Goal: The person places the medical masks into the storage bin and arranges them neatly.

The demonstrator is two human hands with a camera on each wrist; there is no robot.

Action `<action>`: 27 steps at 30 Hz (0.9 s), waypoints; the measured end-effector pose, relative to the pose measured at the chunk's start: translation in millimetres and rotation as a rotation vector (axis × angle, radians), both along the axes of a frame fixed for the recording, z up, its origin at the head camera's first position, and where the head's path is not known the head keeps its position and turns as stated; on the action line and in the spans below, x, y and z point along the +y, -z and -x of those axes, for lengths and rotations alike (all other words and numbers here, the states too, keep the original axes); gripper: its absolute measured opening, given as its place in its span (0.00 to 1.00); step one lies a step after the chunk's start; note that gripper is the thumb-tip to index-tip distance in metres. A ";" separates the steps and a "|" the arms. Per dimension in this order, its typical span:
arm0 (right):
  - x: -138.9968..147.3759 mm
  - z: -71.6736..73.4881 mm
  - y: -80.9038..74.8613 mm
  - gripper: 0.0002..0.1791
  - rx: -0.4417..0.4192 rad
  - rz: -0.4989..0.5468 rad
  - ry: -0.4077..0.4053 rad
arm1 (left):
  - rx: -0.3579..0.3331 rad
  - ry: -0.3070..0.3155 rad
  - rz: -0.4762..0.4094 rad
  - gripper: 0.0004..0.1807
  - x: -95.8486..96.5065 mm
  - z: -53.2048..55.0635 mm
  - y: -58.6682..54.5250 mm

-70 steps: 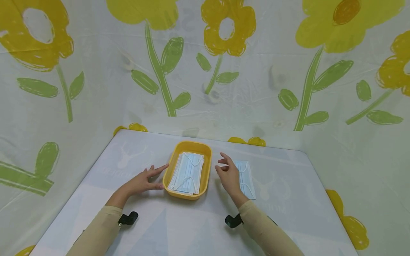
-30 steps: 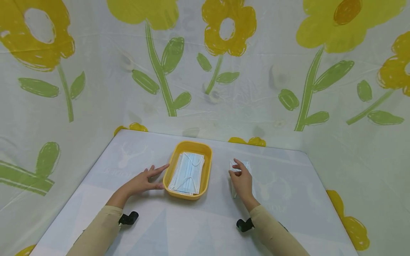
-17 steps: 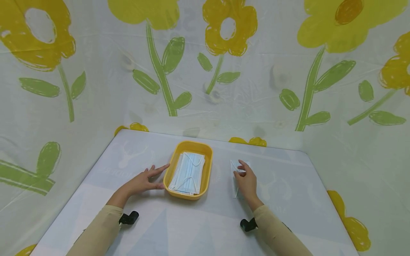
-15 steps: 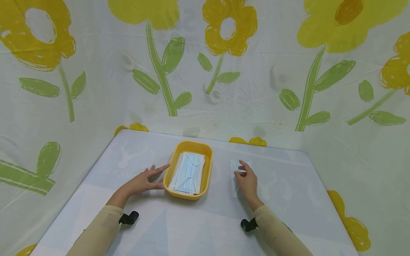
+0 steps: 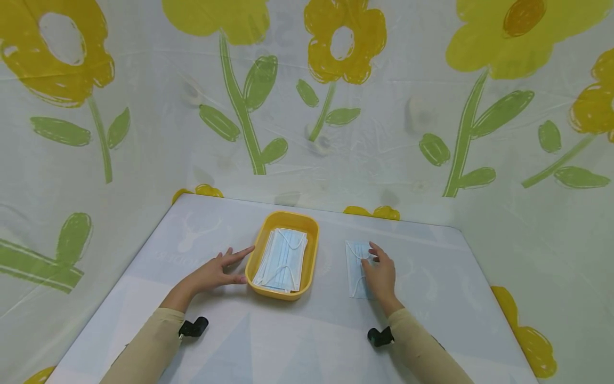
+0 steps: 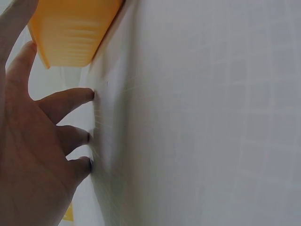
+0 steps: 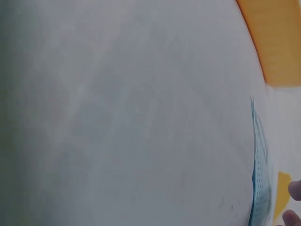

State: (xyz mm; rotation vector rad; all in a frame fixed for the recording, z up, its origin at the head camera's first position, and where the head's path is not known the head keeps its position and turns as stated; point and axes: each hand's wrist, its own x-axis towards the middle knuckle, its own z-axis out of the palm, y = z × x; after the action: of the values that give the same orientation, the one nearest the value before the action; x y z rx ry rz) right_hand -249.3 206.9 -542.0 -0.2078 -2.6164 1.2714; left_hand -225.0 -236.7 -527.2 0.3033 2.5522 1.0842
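Note:
A yellow tray (image 5: pixel 310 266) stands on the table with a small stack of pale blue pleated face masks (image 5: pixel 284 258) in it, white ear loops on top. My left hand (image 5: pixel 211 274) is at the tray's left side, index fingertip and thumb at its rim. In the left wrist view its fingers (image 6: pixel 70 104) are spread, holding nothing. Right of the tray a single face mask (image 5: pixel 356 272) lies flat. My right hand (image 5: pixel 382 274) is over this mask's right side, covering part of it. In the right wrist view, fingertips (image 7: pixel 295 189) show apart from the mask (image 7: pixel 260 183).
The pale table (image 5: pixel 288 341) has a straight back edge, with a flower-printed curtain (image 5: pixel 384 133) standing behind and at both sides. Each wrist bears a black camera, such as the right one (image 5: pixel 380 337).
My right hand has moved rightward from beside the tray to over the single mask's right side, uncovering the mask's left part. The left hand, tray and stack stay as they were.

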 end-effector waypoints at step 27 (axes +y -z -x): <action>23.7 9.3 -2.0 0.42 -0.173 -0.055 -0.017 | -0.003 -0.001 0.010 0.51 0.3 -0.5 -0.7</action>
State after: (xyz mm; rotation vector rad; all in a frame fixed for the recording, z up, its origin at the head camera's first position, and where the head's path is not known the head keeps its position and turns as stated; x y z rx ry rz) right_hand -258.7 230.6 -540.0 -0.2988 -2.7997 1.2360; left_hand -224.5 -236.4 -526.5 0.2979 2.5552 1.0706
